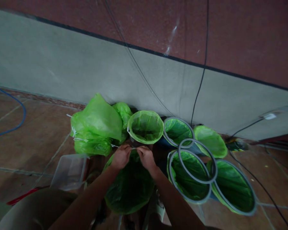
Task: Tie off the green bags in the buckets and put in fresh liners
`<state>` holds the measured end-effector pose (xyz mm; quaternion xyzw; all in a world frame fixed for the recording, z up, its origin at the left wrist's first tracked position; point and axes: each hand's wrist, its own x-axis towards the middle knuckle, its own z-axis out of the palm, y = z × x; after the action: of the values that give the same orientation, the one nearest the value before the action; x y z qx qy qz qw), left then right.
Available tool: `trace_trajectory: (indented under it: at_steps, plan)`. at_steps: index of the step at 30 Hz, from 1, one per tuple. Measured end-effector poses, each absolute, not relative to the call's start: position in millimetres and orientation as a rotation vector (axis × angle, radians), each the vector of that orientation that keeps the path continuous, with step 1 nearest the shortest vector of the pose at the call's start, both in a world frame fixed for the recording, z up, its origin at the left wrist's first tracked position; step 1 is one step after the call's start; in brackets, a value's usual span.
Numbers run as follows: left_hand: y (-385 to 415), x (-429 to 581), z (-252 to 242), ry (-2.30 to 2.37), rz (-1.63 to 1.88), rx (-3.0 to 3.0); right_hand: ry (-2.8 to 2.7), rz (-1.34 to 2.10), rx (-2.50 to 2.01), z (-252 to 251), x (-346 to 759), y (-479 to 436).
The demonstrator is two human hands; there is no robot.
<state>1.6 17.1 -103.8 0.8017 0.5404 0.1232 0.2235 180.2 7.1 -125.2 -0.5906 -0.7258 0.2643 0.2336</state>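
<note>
A green plastic bag (131,195) lines a round bin between my legs, its mouth spread wide. At its far edge my left hand (122,156) is closed, fingers pinching the bag's rim. Close beside it my right hand (146,157) pinches the same rim, a small gap between the two. A strip of pale material shows between the fingertips. Just beyond my hands stands another bin (146,140) lined with a lighter green bag folded over its edge. What lies deep inside the near bag is too dark to make out.
Green-lined bins (237,187) with grey rims stand at the right, a loose grey ring (214,166) resting across them. Full green bags (96,118) lean by the wall at left, near a clear plastic tub (69,172). Black cables (201,80) hang down the wall; a blue hose (24,111) lies far left.
</note>
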Motion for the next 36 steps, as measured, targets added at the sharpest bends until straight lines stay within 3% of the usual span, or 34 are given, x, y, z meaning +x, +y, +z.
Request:
trace_trajectory:
  at_steps: [13, 19, 23, 27, 36]
  plan:
    - [27, -10, -119, 1.662, -0.179, 2.049, -2.141, 0.834, -1.984, -131, 179, 13]
    - [37, -25, -104, 1.837, 0.055, 1.903, -1.552, 0.653, -2.373, -145, 195, -43]
    - [49, -24, -103, 1.832, 0.172, 1.783, -1.378, 0.526, -2.356, -151, 198, -74]
    - [60, -12, -106, 1.837, 0.118, 1.834, -1.420, 0.407, -2.203, -132, 200, -49]
    - [57, 0, -112, 1.695, 0.016, 2.010, -1.781, 0.725, -2.157, -133, 184, 13]
